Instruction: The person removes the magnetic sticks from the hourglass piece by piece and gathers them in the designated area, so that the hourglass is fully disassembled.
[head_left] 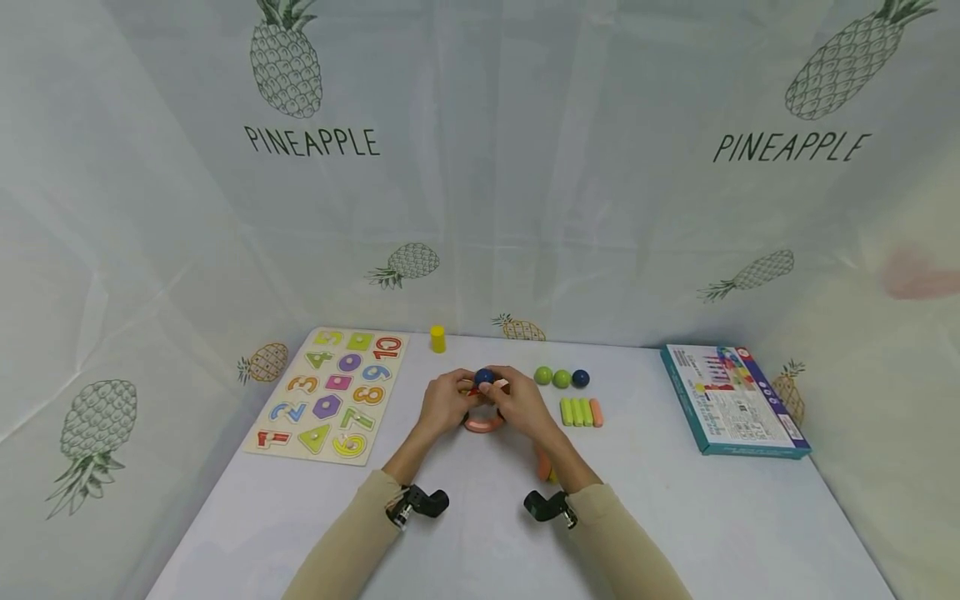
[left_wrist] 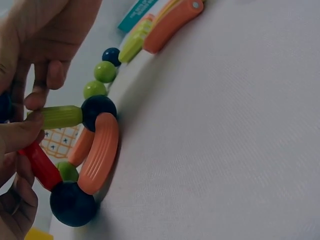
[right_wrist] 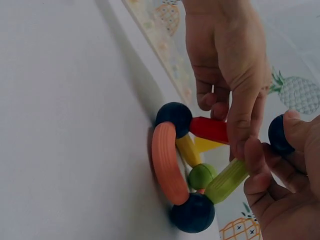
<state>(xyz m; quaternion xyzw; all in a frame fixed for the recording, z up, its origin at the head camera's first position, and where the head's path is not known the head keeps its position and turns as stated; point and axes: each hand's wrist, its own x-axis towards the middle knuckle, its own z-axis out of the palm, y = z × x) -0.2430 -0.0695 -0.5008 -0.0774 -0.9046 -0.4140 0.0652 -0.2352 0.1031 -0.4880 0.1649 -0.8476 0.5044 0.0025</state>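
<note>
A toy frame of magnetic balls and sticks stands on the table between the hands. Its front has a curved orange stick (left_wrist: 102, 152) between two blue balls, and a green ball (right_wrist: 202, 176) shows behind. From those blue balls a red stick (right_wrist: 209, 129) and a light green stick (left_wrist: 62, 117) slant up and meet at the fingers. My left hand (head_left: 444, 404) pinches the red stick near its upper end, thumb tip by the green stick. My right hand (head_left: 522, 404) grips a loose blue ball (right_wrist: 280, 135) between thumb and fingers, a fingertip at the green stick's end.
Right of the hands lie two green balls (head_left: 552, 377), a blue ball (head_left: 581, 378) and a row of green and orange sticks (head_left: 577, 412). More curved sticks (head_left: 543, 463) lie by the right forearm. A number board (head_left: 347, 382) is left, a yellow cylinder (head_left: 438, 339) behind, a box (head_left: 735, 402) right.
</note>
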